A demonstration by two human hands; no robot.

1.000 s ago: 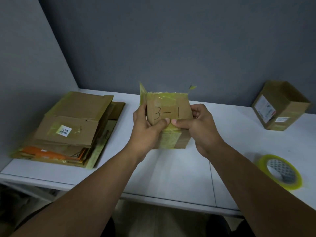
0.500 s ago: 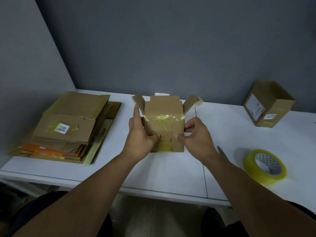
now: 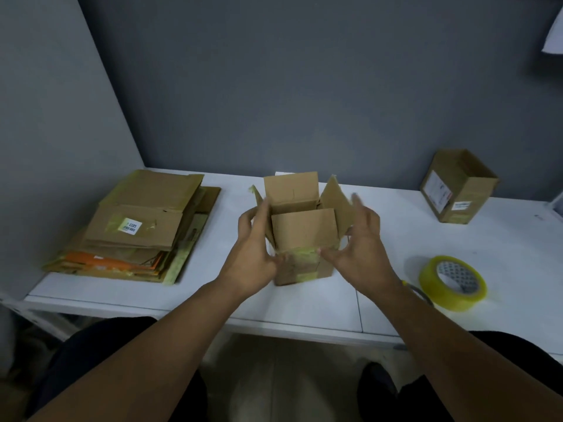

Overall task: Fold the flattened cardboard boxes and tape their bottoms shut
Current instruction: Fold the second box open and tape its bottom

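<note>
Since a moment ago you have turned the small box upright on the white table, top flaps standing open. Your left hand grips its left front corner, thumb on the front and fingers up the side. Your right hand is spread wide beside the right flap, holding nothing; blur hides whether its thumb touches. The flattened boxes lie stacked at left, and the tape roll is at right.
</note>
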